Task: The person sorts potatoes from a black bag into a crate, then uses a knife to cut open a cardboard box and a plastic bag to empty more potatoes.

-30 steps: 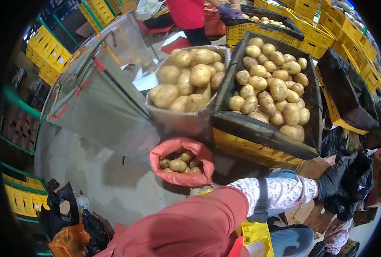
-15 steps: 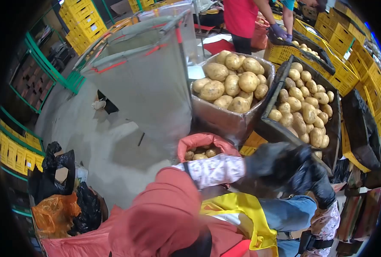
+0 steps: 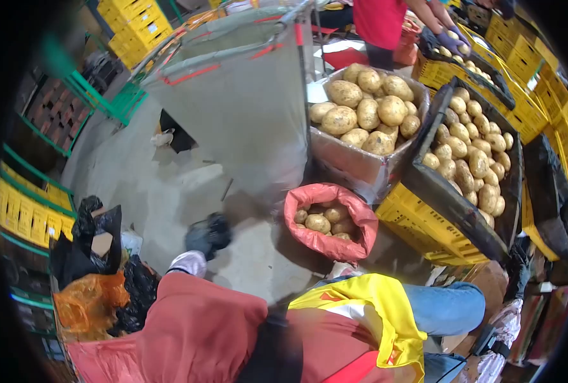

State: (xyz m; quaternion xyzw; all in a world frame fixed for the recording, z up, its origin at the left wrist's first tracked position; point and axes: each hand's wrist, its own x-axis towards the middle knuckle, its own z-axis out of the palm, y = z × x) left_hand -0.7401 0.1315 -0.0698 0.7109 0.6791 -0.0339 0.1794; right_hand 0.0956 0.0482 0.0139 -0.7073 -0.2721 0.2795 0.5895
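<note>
My left hand (image 3: 207,236), in a grey and black glove, is over the floor left of the red sack; its blurred fingers look curled in, and what they hold, if anything, is hidden. At the far right my right hand (image 3: 518,271), dark-gloved, is by the near corner of the black-lined crate (image 3: 449,226); its fingers blend into the dark lining. Potatoes (image 3: 472,159) fill much of that crate. Larger potatoes (image 3: 392,110) heap in a plastic-wrapped box (image 3: 354,159). The open red sack (image 3: 303,239) holds potatoes (image 3: 317,223).
A large grey fabric bin (image 3: 233,108) stands upper left of the sack. Black bags (image 3: 136,300) and an orange bag (image 3: 89,300) lie lower left. Yellow crates (image 3: 137,29) are stacked behind. At the upper right, another person's gloved hands (image 3: 453,41) hold potatoes over a crate.
My left hand has swung from the black-lined crate across to the left, uncovering the red sack. My right hand has shifted right and up. The view has turned, and the other person's hands have lifted.
</note>
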